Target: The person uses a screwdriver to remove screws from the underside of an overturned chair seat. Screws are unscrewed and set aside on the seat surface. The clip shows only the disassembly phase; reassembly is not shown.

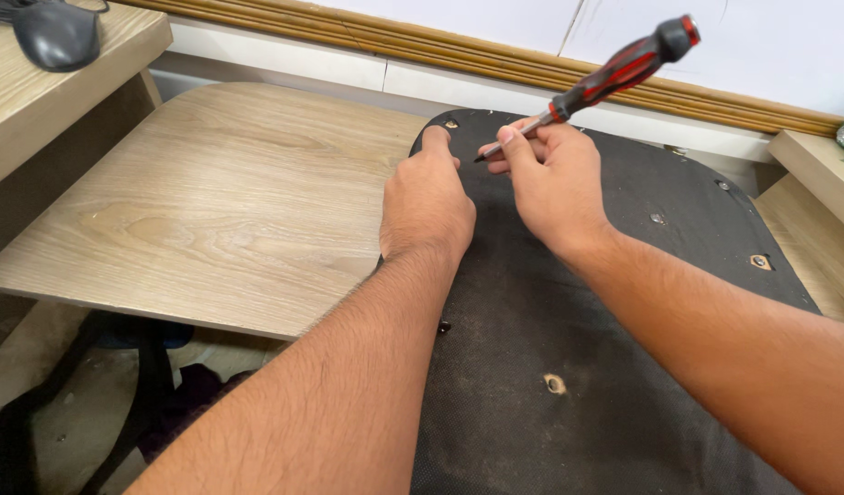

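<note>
A black fabric-covered seat panel [587,348] lies bottom-up on a light wooden desk [220,211], with several screw holes showing in it. My left hand [427,197] grips the panel's far left edge, thumb near a corner screw hole [451,124]. My right hand [550,179] holds a screwdriver [596,82] with a red and black handle by its metal shaft. The handle tilts up to the right and the tip points left toward my left hand.
A dark computer mouse [55,35] sits on a raised wooden shelf at the top left. A wooden moulding [495,55] runs along the white wall behind. Dark bags or straps [138,385] lie on the floor under the desk's edge.
</note>
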